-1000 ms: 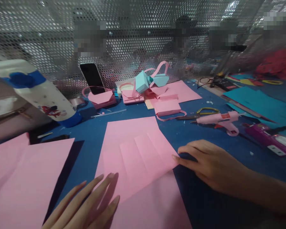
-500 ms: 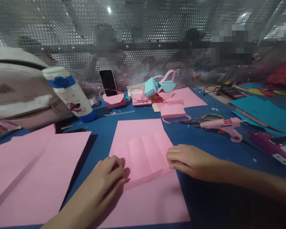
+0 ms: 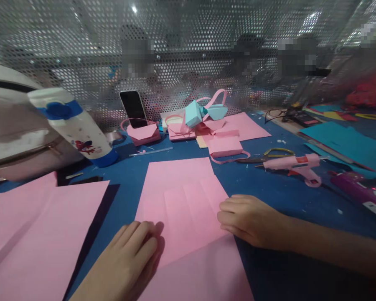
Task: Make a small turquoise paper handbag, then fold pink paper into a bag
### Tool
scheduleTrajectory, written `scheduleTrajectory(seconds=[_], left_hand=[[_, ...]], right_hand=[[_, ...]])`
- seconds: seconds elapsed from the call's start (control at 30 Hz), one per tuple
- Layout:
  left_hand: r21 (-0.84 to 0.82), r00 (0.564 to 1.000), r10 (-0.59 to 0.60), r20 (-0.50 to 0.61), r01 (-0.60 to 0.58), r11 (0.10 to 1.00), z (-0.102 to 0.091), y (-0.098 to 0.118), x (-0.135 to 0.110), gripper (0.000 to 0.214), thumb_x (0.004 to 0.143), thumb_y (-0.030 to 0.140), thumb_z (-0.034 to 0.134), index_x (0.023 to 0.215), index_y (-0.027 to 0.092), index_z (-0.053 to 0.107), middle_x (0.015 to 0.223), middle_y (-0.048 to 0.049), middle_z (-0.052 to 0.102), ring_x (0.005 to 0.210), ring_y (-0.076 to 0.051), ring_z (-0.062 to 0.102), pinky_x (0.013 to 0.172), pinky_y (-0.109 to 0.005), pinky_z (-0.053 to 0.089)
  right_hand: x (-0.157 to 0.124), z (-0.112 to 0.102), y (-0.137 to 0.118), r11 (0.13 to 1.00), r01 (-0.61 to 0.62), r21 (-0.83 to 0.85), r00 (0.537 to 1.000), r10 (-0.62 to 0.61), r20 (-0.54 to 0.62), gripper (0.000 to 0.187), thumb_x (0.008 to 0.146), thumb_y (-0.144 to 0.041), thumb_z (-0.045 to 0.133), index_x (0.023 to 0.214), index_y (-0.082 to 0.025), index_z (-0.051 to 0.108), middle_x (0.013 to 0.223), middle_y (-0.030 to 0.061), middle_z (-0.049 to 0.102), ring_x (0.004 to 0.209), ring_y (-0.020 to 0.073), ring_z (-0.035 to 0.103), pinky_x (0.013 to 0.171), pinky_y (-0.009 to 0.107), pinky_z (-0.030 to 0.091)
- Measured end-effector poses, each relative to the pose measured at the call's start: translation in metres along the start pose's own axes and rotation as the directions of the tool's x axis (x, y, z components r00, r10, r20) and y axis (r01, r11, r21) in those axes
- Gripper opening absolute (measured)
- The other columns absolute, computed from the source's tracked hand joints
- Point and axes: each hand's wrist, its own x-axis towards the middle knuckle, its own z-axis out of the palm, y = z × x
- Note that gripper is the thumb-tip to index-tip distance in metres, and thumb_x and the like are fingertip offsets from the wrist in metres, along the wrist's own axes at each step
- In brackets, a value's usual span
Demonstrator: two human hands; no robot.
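A piece of pink paper point(image 3: 184, 221) with several parallel creases lies over a larger flat pink sheet point(image 3: 175, 172) in front of me. My left hand point(image 3: 130, 251) is closed at the creased paper's left edge, fingers curled and fingertips mostly hidden. At its right edge my right hand point(image 3: 249, 219) pinches the paper, with the thumb tucked out of sight. The creased paper now rests nearly flat against the sheet below. Further left is another folded pink sheet point(image 3: 47, 225).
Small pink paper bags point(image 3: 144, 133) and a light-blue paper bow point(image 3: 194, 113) stand at the back near a phone point(image 3: 133, 108). A bottle point(image 3: 78, 129) and backpack point(image 3: 15, 138) are left. Scissors point(image 3: 278, 152), a pink glue gun point(image 3: 296, 163) and blue sheets point(image 3: 341, 142) lie right.
The creased paper has gone from bowed up to nearly flat. My left hand sits slightly lower and further left in view. The camera view has shifted a little.
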Motion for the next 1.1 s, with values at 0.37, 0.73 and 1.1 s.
scheduleTrajectory(seconds=[0.37,0.73,1.1], left_hand=[[0.268,0.940,0.297,0.166,-0.333,0.904,-0.010,0.008,0.007,0.056,0.095,0.007,0.033,0.140,0.037,0.045,0.150,-0.0004,0.043,0.124,-0.025,0.048,0.102,-0.046,0.035],[0.188,0.907,0.398,0.134,-0.418,0.889,-0.001,0.007,0.014,0.057,0.095,0.009,0.037,0.147,0.032,0.037,0.154,-0.0055,0.037,0.137,-0.030,0.039,0.110,-0.052,0.032],[0.188,0.913,0.363,0.188,-0.396,0.899,-0.002,0.009,0.013,0.066,0.090,0.002,0.038,0.147,0.035,0.036,0.156,-0.0033,0.033,0.142,-0.029,0.030,0.112,-0.053,0.030]], right_hand=[[-0.002,0.011,-0.003,0.976,0.028,-0.214,0.994,-0.049,-0.094,0.015,0.092,-0.015,0.051,0.078,-0.019,0.054,0.074,0.0006,0.054,0.066,0.0161,0.045,0.060,0.032,0.027],[-0.010,0.005,-0.006,0.891,0.300,-0.342,0.889,-0.391,-0.239,0.030,0.098,-0.015,0.048,0.125,-0.022,0.059,0.091,0.0016,0.058,0.079,0.0139,0.047,0.069,0.031,0.035],[-0.041,0.004,0.006,0.906,0.137,-0.399,0.929,-0.258,-0.266,0.021,0.099,-0.016,0.049,0.113,-0.023,0.064,0.078,-0.0002,0.054,0.070,0.0161,0.039,0.063,0.033,0.026]])
